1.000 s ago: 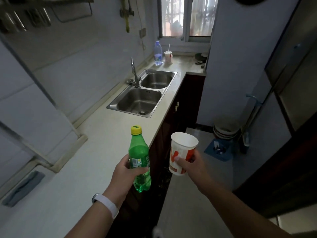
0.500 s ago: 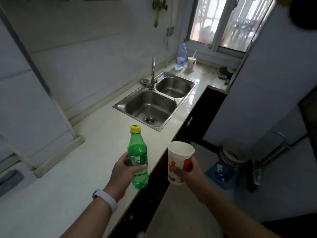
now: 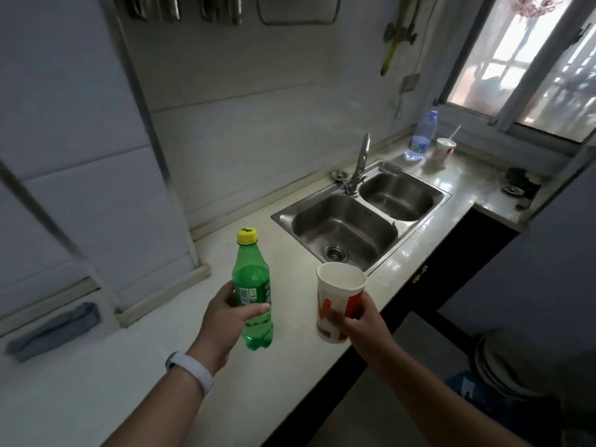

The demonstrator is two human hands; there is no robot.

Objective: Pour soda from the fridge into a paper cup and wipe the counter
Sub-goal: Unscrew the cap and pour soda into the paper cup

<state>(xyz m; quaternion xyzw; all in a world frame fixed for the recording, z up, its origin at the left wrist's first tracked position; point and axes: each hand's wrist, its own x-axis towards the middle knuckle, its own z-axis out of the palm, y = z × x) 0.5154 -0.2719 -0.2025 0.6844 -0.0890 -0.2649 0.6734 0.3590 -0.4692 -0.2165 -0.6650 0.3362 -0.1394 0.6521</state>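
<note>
A green soda bottle (image 3: 252, 282) with a yellow cap stands upright in the air over the pale counter (image 3: 135, 366). My left hand (image 3: 225, 321) grips it around the label. To its right, a white paper cup (image 3: 338, 295) with red and orange print is upright and looks empty. My right hand (image 3: 358, 327) holds the cup around its lower half, above the counter's front edge. A grey-blue cloth (image 3: 54, 330) lies on the counter at the far left.
A steel double sink (image 3: 358, 217) with a tap (image 3: 359, 166) is set in the counter ahead. Beyond it stand a clear water bottle (image 3: 421, 137) and another paper cup (image 3: 444, 150) with a straw. Dark cabinets drop below the counter's edge; floor is at right.
Both hands with bottle and cup have moved left from beside the counter's edge to above the counter. The view has turned left toward the wall and sink.
</note>
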